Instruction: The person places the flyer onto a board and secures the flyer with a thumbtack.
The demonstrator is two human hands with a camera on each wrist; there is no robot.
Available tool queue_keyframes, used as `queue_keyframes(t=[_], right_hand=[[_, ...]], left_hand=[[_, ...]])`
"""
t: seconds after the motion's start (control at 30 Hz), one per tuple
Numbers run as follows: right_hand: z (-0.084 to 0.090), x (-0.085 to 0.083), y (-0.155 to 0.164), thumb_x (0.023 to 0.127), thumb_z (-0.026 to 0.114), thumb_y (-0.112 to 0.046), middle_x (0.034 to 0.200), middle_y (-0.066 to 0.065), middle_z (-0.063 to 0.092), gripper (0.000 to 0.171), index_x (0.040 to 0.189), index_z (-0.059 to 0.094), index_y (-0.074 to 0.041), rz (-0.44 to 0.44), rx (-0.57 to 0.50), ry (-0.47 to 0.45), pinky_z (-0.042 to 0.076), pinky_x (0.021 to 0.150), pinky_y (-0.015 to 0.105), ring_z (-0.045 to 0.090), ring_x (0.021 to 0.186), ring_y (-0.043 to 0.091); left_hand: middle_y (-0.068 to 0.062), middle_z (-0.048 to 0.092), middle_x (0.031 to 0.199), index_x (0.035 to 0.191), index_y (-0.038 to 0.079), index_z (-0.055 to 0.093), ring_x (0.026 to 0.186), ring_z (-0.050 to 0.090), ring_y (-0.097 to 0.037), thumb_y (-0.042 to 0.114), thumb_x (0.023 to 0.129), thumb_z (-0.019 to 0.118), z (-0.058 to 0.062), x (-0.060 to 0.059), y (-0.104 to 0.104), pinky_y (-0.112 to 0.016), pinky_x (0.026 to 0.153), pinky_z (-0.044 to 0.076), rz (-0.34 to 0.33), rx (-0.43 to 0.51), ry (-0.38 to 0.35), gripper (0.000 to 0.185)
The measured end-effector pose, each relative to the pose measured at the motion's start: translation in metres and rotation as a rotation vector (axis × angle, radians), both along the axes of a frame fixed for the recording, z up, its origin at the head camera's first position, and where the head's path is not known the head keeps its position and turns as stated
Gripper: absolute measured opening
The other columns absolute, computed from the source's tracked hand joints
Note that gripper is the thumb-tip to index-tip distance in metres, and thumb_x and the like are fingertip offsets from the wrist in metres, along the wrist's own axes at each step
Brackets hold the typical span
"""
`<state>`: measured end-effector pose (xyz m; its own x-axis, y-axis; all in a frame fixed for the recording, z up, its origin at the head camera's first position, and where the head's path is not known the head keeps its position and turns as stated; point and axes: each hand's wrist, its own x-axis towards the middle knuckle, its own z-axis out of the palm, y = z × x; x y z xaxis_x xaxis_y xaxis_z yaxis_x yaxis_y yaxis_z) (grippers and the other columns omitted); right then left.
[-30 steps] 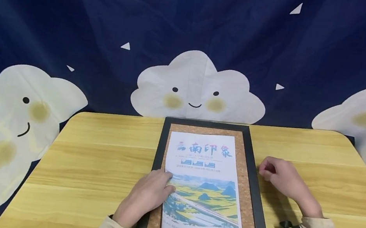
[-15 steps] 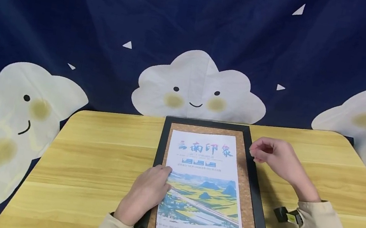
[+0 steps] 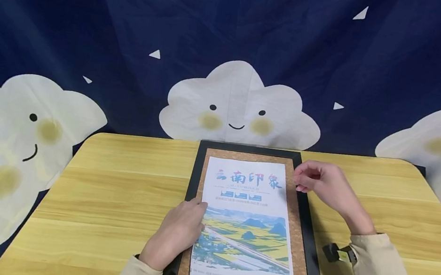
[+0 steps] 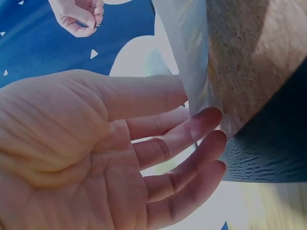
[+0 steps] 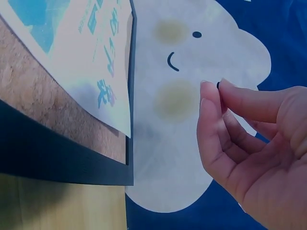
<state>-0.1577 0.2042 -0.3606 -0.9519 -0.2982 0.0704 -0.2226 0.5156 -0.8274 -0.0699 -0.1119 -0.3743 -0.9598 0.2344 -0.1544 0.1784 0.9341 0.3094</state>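
Note:
A white poster (image 3: 247, 227) with colourful Chinese characters and a printed landscape lies on a black-framed cork board (image 3: 300, 259). My left hand (image 3: 176, 231) is at the poster's left edge, over the frame's left side. In the left wrist view its thumb and fingertips (image 4: 211, 117) pinch the paper's edge, which bends up off the cork. My right hand (image 3: 320, 183) hovers beside the poster's upper right corner. Its thumb and index finger pinch a small dark tack (image 5: 218, 86), mostly hidden by the fingertips. In the right wrist view that corner of the paper stands off the cork.
The board rests on a pale wooden table (image 3: 120, 179), its far end near the table's back edge. A navy cloth (image 3: 136, 11) printed with smiling white clouds hangs behind. Dark wrist cameras (image 3: 331, 252) sit at the cuffs.
My right hand has moved from the table right of the frame, up and left, to the poster's upper right corner. The left hand shifted slightly, and the poster's lower left edge looks straighter.

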Motion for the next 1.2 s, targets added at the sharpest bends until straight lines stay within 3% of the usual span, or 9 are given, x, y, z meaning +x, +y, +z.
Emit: queue_keyframes(t=[0.1,0.23,0.4,0.47,0.53,0.6,0.7,1.03,1.2], right_hand=[[0.000,-0.002,-0.001,0.099,0.066,0.001,0.085,0.011,0.073,0.007,0.099,0.072,0.004,0.001,-0.012,-0.008,0.058,0.066,0.028,0.069,0.070,0.016],[0.001,-0.005,-0.003,0.099,0.065,0.002,0.084,0.011,0.073,0.007,0.100,0.072,0.005,-0.001,-0.017,-0.011,0.059,0.067,0.029,0.069,0.070,0.017],[0.002,-0.009,-0.006,0.099,0.062,0.005,0.081,0.009,0.071,0.008,0.100,0.070,0.007,0.009,-0.016,-0.007,0.058,0.067,0.029,0.068,0.071,0.021],[0.002,-0.011,-0.008,0.100,0.061,0.005,0.080,0.008,0.069,0.008,0.099,0.069,0.006,0.005,-0.006,-0.005,0.057,0.067,0.028,0.066,0.071,0.023],[0.003,-0.013,-0.009,0.100,0.059,0.005,0.079,0.008,0.068,0.009,0.097,0.068,0.005,0.002,0.003,-0.005,0.056,0.067,0.028,0.065,0.072,0.024],[0.003,-0.015,-0.011,0.100,0.057,0.005,0.080,0.011,0.067,0.010,0.096,0.067,0.005,-0.004,0.009,-0.008,0.054,0.067,0.028,0.063,0.072,0.024],[0.005,-0.017,-0.014,0.099,0.055,0.007,0.081,0.015,0.065,0.012,0.094,0.066,0.005,-0.010,0.013,-0.015,0.052,0.066,0.028,0.061,0.071,0.022],[0.008,-0.022,-0.022,0.095,0.052,0.009,0.084,0.014,0.064,0.013,0.096,0.065,0.005,-0.045,0.033,-0.007,0.044,0.059,0.027,0.057,0.072,0.022],[0.009,-0.024,-0.028,0.098,0.056,0.005,0.089,0.018,0.068,0.011,0.101,0.067,0.007,-0.095,0.011,0.006,0.048,0.063,0.025,0.059,0.074,0.021]], left_hand=[[-0.022,0.066,0.122,0.125,-0.009,0.068,0.098,0.066,-0.035,-0.003,0.091,0.073,-0.001,0.000,-0.001,-0.044,0.074,0.056,-0.013,-0.005,0.008,0.035],[-0.023,0.063,0.130,0.130,-0.005,0.067,0.107,0.064,-0.039,0.002,0.091,0.076,0.000,0.000,-0.001,-0.048,0.080,0.057,-0.033,-0.044,-0.013,0.040],[-0.023,0.055,0.123,0.134,-0.004,0.064,0.097,0.055,-0.032,0.009,0.087,0.084,0.001,0.003,-0.002,-0.042,0.072,0.052,-0.066,-0.109,-0.001,0.053],[-0.025,0.052,0.130,0.137,-0.003,0.062,0.105,0.054,-0.033,0.012,0.084,0.087,0.000,0.003,-0.001,-0.044,0.077,0.053,-0.085,-0.089,-0.003,0.060],[-0.027,0.046,0.145,0.142,-0.002,0.059,0.124,0.053,-0.039,0.016,0.083,0.089,-0.001,0.003,-0.001,-0.049,0.093,0.053,-0.117,-0.048,-0.037,0.069],[-0.026,0.035,0.160,0.147,0.001,0.057,0.143,0.041,-0.042,0.021,0.081,0.090,-0.002,0.003,0.000,-0.053,0.108,0.045,-0.151,-0.015,-0.091,0.076],[-0.021,0.028,0.167,0.151,0.006,0.054,0.152,0.030,-0.040,0.025,0.080,0.092,-0.003,0.002,0.002,-0.054,0.115,0.037,-0.181,-0.005,-0.178,0.083],[-0.019,0.019,0.170,0.157,0.009,0.047,0.155,0.023,-0.036,0.024,0.078,0.092,-0.005,0.003,0.004,-0.052,0.113,0.041,-0.180,-0.018,-0.260,0.092],[-0.020,0.017,0.171,0.157,0.008,0.046,0.156,0.019,-0.036,0.020,0.079,0.092,-0.007,0.003,0.005,-0.052,0.111,0.044,-0.173,0.002,-0.278,0.092]])
